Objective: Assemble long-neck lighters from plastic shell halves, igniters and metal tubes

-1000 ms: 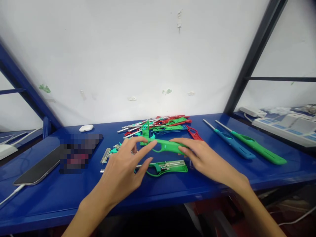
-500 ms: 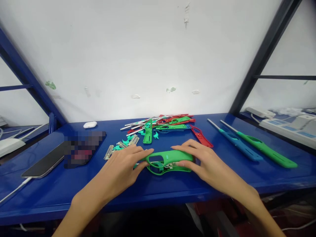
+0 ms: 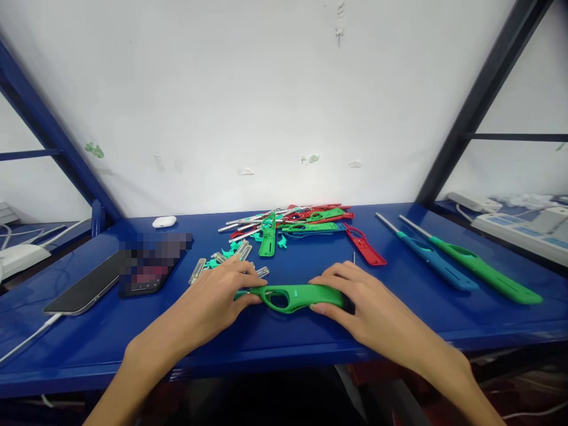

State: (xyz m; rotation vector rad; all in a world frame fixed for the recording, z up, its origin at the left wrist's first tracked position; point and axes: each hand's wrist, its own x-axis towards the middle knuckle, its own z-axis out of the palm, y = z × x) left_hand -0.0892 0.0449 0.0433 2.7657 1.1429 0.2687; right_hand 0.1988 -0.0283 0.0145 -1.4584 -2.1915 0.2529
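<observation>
A green long-neck lighter (image 3: 296, 296) lies level near the front of the blue table, its two casing halves together. My left hand (image 3: 226, 290) pinches its neck end, beside the trigger opening. Around the handle's other end, my right hand (image 3: 355, 296) is closed with thumb below and fingers on top. Small clear fuel tanks (image 3: 243, 251) and turquoise triggers (image 3: 212, 262) lie just beyond my left hand. A loose green casing half (image 3: 267, 235) rests behind the lighter, and a red casing half (image 3: 365, 246) lies beyond my right hand.
A pile of metal tubes and red and green casings (image 3: 319, 216) lies by the wall. At right are a blue lighter (image 3: 435, 260) and another green lighter (image 3: 492, 269). Phones (image 3: 91, 284) and a white earbud case (image 3: 164, 222) lie left; a power strip (image 3: 519, 231) is far right.
The lighter's upper casing half has come down onto the lower one, hiding the inner parts that showed between them. Both hands still grip its ends.
</observation>
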